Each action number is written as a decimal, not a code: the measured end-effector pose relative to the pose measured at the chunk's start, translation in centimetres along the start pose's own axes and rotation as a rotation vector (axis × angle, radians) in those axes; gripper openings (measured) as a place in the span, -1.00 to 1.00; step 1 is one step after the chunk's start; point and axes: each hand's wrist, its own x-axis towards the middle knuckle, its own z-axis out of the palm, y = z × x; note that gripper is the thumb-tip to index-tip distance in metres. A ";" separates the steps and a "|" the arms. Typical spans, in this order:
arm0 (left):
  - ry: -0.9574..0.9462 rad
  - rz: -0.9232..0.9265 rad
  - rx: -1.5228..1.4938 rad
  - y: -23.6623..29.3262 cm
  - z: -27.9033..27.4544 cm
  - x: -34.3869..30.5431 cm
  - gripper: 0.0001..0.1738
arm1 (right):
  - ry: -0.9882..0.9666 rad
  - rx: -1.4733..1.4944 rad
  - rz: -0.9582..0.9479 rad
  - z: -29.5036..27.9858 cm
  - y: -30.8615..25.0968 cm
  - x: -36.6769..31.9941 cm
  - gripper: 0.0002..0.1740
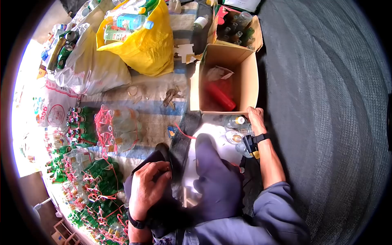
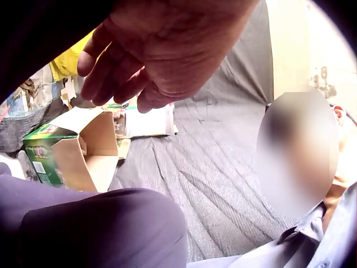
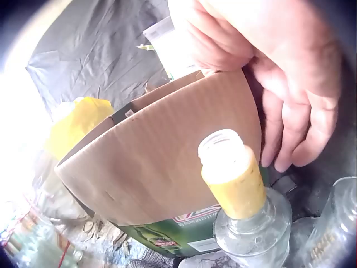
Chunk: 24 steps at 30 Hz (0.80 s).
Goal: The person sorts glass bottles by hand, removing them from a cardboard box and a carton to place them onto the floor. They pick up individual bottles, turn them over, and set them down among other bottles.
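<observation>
My right hand [image 1: 256, 120] grips the near right corner of an open cardboard box [image 1: 247, 71]. In the right wrist view, the thumb side lies over the rim of the box [image 3: 162, 151] and the other fingers hang down its outer side. Inside the box lie a red tube-shaped thing [image 1: 221, 97] and some crumpled clear plastic. Below the right hand stand several clear glass bottles [image 1: 234, 136], one with a yellow-wrapped neck [image 3: 237, 190]. My left hand [image 1: 149, 185] is over the left thigh, fingers loosely bent and holding nothing; the left wrist view shows the hand [image 2: 173, 50] above the knee.
Another carton [image 1: 258, 34] with upright dark bottles stands behind the box. A yellow sack [image 1: 159, 53] and a white sack [image 1: 96, 69] full of bottles and cans stand back left. Green bottles [image 1: 102, 175] tied with red string line the left. Dark netting [image 1: 326, 102] covers the right side.
</observation>
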 end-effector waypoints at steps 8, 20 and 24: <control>-0.004 0.088 0.015 -0.7 0.1 -0.1 -0.69 | 0.100 -0.761 -0.709 1.5 -1.6 -3.3 -0.89; -0.013 0.100 0.015 -1.0 -0.4 -0.2 -0.67 | 0.140 -0.551 -0.527 3.3 -5.4 -6.3 -0.63; -0.029 0.080 0.031 -0.6 -0.6 -0.2 -0.66 | 0.102 -0.645 -0.649 3.0 -6.9 -7.6 -0.61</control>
